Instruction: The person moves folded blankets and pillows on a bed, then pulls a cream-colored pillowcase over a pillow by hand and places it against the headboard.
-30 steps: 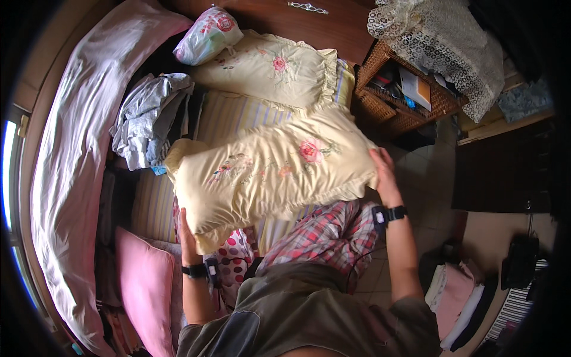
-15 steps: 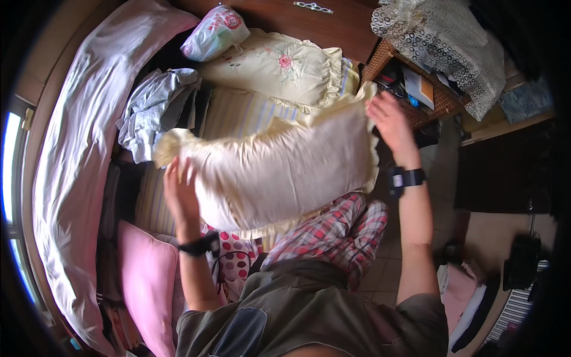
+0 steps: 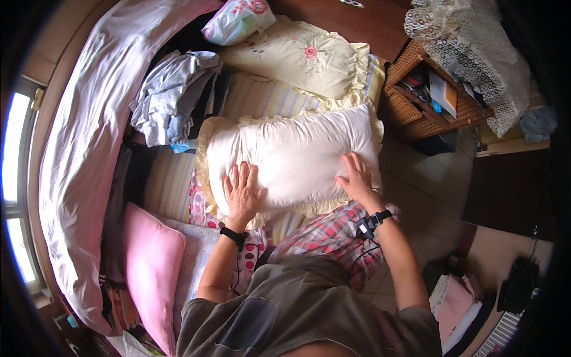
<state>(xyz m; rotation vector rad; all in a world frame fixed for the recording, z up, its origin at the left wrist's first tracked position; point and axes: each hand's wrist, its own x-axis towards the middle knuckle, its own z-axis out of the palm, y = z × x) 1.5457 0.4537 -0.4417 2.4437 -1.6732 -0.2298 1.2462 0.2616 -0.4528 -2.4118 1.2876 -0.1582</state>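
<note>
A white pillow (image 3: 297, 157) with a cream ruffled edge lies flat on the striped bed in front of me, its plain side up. My left hand (image 3: 242, 190) rests on its lower left part, fingers stretched and palm down. On the lower right part my right hand (image 3: 358, 178) also lies open, fingers spread. Neither hand grips the cloth. Beyond it lies a cream pillow (image 3: 297, 56) with a ruffle and an embroidered pink rose. Beneath the near left edge of the white pillow, a dotted pink cloth (image 3: 199, 199) peeks out.
A pink cushion (image 3: 153, 262) leans at my left. Grey crumpled clothes (image 3: 175, 95) and a filled plastic bag (image 3: 239, 22) sit on the bed's far left. At the right stands a wicker basket (image 3: 407, 119) holding small items, with a lace cloth (image 3: 470, 53) over furniture behind.
The white pillow, raised and tilted between my hands before, now lies flat on the bed. My hands have moved from its ends inward onto its top.
</note>
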